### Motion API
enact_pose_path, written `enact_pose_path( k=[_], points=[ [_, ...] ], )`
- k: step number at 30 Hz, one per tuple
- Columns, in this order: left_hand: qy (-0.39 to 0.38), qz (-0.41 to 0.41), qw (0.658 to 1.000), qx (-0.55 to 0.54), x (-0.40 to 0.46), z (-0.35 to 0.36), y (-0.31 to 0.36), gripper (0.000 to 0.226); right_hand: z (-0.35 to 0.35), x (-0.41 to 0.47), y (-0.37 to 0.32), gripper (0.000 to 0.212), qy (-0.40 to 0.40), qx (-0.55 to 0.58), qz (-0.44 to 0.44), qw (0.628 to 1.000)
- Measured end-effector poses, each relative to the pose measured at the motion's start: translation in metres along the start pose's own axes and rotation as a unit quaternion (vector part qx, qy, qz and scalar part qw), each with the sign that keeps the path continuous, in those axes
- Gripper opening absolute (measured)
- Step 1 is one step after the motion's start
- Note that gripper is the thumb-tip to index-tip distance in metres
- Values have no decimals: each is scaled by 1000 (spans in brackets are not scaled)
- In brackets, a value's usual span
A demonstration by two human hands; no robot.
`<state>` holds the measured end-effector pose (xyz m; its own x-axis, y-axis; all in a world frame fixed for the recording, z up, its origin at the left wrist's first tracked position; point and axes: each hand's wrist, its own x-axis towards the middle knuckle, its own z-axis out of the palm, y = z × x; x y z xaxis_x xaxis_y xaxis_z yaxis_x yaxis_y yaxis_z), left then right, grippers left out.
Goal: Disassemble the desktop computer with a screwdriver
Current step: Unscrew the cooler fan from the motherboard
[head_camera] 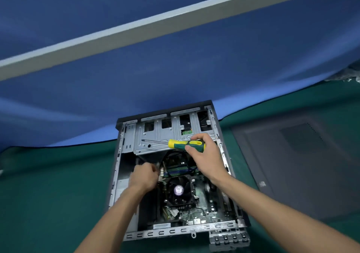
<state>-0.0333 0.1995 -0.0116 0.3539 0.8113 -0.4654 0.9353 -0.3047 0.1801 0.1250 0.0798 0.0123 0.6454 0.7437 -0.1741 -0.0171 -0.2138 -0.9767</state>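
no readable text, fan sticker (178, 190) and case labels too blurred

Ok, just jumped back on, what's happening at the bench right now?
A person is working inside the open computer case, which lies on its side on the green mat. The right hand holds a screwdriver level above the drive cage, tip on no screw. The left hand reaches in beside the fan, fingers curled; what they grip is unclear. The side panel lies to the right.
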Motion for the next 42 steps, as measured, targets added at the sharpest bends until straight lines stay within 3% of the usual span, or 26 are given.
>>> enact_pose_path(
  k=[5, 9, 13, 18, 26, 35, 42],
  points=[
    [11, 30, 994, -104, -10, 4, -21, 28, 31, 28, 5, 22, -55, -54, -41, 996],
    [18, 23, 994, -102, -6, 10, -18, 25, 45, 46, 9, 23, -85, -120, -96, 984],
    [15, 18, 992, -127, -4, 10, -20, 24, 46, 58, 15, 28, -83, -384, -190, 900],
    [41, 24, 993, -107, -3, 13, -17, 25, 55, 65, 12, 26, -72, -463, -235, 851],
    [40, 32, 995, -81, -2, 16, -19, 22, 56, 71, 5, 29, -46, -515, -245, 820],
    [42, 40, 998, -13, -5, 14, -17, 22, 56, 71, -2, 29, -116, -491, -257, 824],
    [38, 44, 998, 24, -6, 12, -14, 21, 51, 67, 7, 31, -97, -466, -275, 836]
  ],
)
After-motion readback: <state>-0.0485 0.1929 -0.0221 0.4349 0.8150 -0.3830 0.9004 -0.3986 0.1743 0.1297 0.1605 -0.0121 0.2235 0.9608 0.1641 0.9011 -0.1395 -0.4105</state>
